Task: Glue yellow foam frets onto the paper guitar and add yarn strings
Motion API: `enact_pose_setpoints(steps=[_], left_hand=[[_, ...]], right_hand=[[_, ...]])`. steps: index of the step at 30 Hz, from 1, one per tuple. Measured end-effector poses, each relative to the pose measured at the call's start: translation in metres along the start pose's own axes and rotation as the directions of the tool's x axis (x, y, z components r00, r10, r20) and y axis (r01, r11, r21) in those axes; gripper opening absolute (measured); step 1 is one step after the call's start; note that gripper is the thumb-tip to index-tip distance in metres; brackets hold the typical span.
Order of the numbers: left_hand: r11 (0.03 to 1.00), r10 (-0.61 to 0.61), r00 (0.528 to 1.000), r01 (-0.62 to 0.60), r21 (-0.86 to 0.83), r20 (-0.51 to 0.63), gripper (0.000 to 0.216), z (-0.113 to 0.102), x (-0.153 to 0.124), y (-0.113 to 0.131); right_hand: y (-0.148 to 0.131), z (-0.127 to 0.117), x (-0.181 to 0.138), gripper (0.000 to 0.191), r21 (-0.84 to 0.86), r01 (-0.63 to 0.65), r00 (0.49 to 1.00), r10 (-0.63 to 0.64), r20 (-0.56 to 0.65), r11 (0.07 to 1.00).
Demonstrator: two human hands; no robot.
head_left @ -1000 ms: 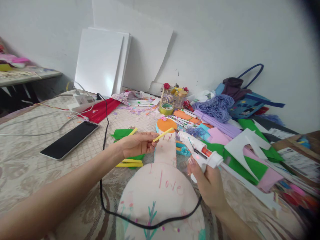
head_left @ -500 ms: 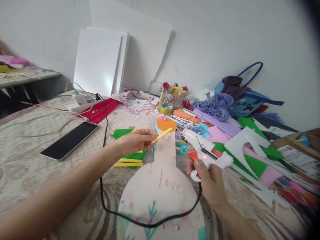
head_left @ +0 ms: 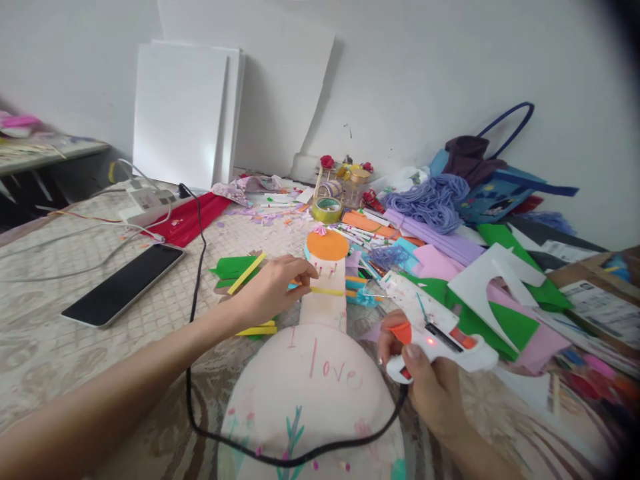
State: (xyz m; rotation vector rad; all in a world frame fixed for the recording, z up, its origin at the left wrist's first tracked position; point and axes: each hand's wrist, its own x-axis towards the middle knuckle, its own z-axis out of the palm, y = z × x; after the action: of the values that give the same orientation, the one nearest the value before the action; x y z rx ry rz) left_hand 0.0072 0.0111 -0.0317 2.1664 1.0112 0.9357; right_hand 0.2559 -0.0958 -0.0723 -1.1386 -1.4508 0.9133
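Right hand [head_left: 430,390] grips glue gun [head_left: 443,337] — its black cord [head_left: 280,460] rings the cutout [head_left: 310,393].

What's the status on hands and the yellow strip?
Left hand pinches yellow strip, laid across the neck of the pink cutout. Right hand grips glue gun, off to the right. Black cord crosses its lower edge.

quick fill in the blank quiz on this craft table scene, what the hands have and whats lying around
1. The left hand holds a thin ____ strip against the neck of the pale cut-out.
2. The right hand holds a white glue gun whose small light glows ____.
3. The cut-out's round body reads "I ____".
4. The dark phone lies ____ of the black cord.

Missing words: yellow; red; love; left
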Motion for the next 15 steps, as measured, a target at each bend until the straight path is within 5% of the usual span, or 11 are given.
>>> enact_pose_setpoints(steps=[15], left_hand=[[0.997,-0.073,0.997,0.073,-0.016,0.013,0.014,0.008,0.013,-0.002]], right_hand=[[0.003,-0.001,0.002,0.020,0.274,-0.083,0.995,0.096,-0.033,0.958]])
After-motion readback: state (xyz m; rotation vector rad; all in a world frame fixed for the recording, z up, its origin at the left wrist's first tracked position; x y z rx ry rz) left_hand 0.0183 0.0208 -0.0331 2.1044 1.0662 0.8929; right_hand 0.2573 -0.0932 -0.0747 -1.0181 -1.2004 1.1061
